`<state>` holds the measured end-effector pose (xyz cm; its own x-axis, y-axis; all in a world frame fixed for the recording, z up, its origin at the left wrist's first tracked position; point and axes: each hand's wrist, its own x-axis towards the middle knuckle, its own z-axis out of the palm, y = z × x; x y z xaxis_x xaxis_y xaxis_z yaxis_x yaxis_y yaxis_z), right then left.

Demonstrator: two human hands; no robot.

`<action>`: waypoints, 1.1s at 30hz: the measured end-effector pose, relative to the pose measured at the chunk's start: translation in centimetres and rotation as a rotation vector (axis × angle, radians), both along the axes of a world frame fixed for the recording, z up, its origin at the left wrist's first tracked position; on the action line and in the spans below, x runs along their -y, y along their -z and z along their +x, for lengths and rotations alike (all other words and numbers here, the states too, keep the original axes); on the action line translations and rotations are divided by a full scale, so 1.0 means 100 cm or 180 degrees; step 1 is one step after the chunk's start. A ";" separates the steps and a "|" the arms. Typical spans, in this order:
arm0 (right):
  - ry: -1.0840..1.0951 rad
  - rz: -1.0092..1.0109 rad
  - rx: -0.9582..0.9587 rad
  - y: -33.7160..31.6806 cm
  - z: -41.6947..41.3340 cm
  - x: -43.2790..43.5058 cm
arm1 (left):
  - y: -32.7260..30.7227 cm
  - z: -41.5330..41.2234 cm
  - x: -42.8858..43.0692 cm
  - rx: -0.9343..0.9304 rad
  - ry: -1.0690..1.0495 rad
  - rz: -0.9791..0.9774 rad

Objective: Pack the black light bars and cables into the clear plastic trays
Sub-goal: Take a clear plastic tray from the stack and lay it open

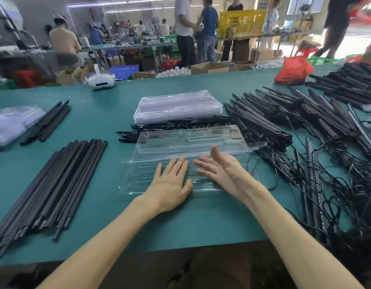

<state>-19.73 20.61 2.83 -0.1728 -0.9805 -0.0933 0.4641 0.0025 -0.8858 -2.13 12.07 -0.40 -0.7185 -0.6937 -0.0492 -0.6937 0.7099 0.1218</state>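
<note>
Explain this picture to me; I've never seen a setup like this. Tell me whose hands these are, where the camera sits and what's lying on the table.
There is no machine: one camera worn on a person's head looks down at their own bare hands. The left hand rests flat on an open clear tray; the right hand is open over it, holding nothing. On the green table lie a stack of trays, black bars and cabled light bars.
</note>
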 end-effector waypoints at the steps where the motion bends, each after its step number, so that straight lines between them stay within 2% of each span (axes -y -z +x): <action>1: 0.0035 -0.0035 0.0390 -0.002 0.003 0.000 | 0.000 0.000 0.000 -0.0013 -0.0012 0.0001; 3: 0.0127 -0.0028 0.0886 -0.002 0.008 0.002 | 0.000 0.000 0.000 -0.0037 -0.0028 0.0019; 5: 0.0290 -0.0034 0.1062 0.002 0.015 0.005 | -0.002 -0.002 0.001 -0.0007 -0.0060 0.0053; 8: 0.0337 -0.0102 0.1052 0.007 0.025 0.004 | -0.010 -0.006 0.005 0.0108 -0.0162 0.0158; 11: 0.0411 -0.0209 0.1089 0.014 0.027 0.005 | -0.015 -0.010 0.008 0.0098 -0.0201 -0.0011; 17: 0.0456 -0.0331 0.0628 0.007 0.024 0.004 | -0.017 -0.024 0.011 0.0124 -0.0417 0.0008; 21: 0.0558 -0.0287 0.0992 0.014 0.021 0.001 | -0.006 -0.028 0.013 0.0042 -0.0518 0.0020; 24: 0.0534 -0.0321 0.1040 0.015 0.021 0.001 | -0.006 -0.028 0.020 -0.0087 -0.0509 -0.0003; 27: 0.0459 -0.0427 0.0931 0.013 0.021 0.000 | -0.010 -0.023 0.030 -0.0269 -0.0340 -0.0158; 30: 0.0374 -0.0519 0.0744 0.012 0.022 -0.002 | -0.011 -0.019 0.038 -0.0042 -0.0347 0.0132; 33: 0.0305 -0.0583 0.0675 0.011 0.022 -0.003 | -0.015 -0.020 0.042 -0.0006 -0.0300 -0.0565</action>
<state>-17.52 20.95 1.69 -0.2611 -0.9645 0.0397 0.6294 -0.2012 -0.7506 -4.16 7.88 1.05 -0.6500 -0.7556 0.0812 -0.7580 0.6522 0.0019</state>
